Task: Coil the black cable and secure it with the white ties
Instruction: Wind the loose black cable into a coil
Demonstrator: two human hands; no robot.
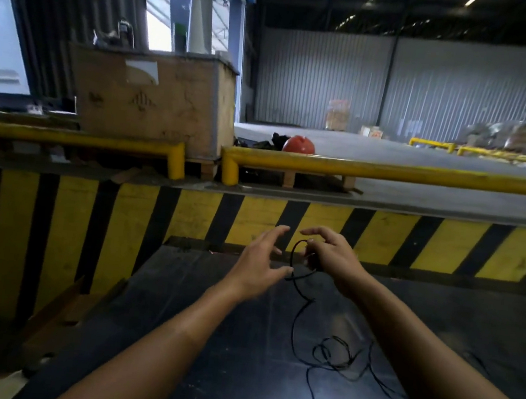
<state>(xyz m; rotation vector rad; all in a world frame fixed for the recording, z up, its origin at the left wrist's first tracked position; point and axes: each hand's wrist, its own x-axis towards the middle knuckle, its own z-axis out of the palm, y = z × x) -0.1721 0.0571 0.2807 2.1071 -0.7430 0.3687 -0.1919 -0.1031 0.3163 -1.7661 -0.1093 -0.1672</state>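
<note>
Two bare hands reached out over a dark bench [238,344], toward its far edge. The right hand [330,254] had its grip closed on the black cable [295,321], pinching a small loop of it between thumb and fingers. The left hand [259,261] sat just beside that loop with its grip open, fingers spread, its thumb near the cable where it dropped from the loop. From there the cable ran down toward the near side and lay on the bench in a loose tangle of rings to the right of centre, with a strand trailing off the near edge of the view. Beyond the bench stood a yellow-and-black striped wall [382,236], a yellow rail [389,171], a large crate [155,98] at far left, and a red helmet [299,144].
</note>
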